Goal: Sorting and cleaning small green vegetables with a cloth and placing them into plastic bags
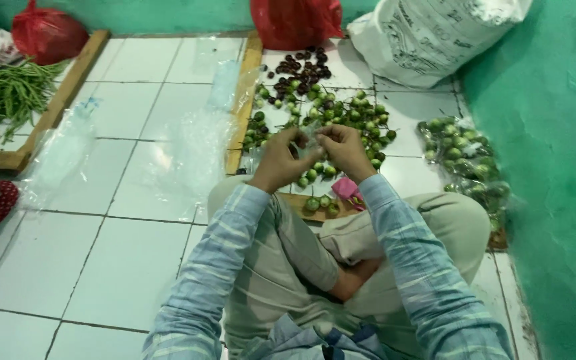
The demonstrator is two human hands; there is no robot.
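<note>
Clear bag (pixel 309 141) sits pinched between both hands, held up just above the pile of small round green fruits (pixel 331 117) on the white tiled floor (pixel 128 267). The left hand (pixel 280 160) is curled, its fingers closed narrowly on the bag's left side; the right hand (pixel 345 150) is curled the same way on the right side, fingertips nearly meeting the left's. What the bag holds is too blurred to tell. Both arms wear blue plaid sleeves (pixel 421 267), and the person sits cross-legged in beige trousers (pixel 301 247).

Below the hands, a few green fruits (pixel 321 202) lie on a wooden board (pixel 295 199) beside a small pink thing (pixel 346 188). Beyond the green pile lies a cluster of dark purple fruits (pixel 305 69). A wooden slat (pixel 243 100) runs along the left edge of the pile, with empty clear bags (pixel 195 147) spread on the tiles to its left. To the right, against the green wall (pixel 555 167), lie filled bags of green fruits (pixel 465 160). A white sack (pixel 428 37) and a red bag (pixel 295 20) stand at the far side. At far left, green beans (pixel 1 97) lie inside a wooden frame (pixel 55 107), near another red bag (pixel 45 33).
</note>
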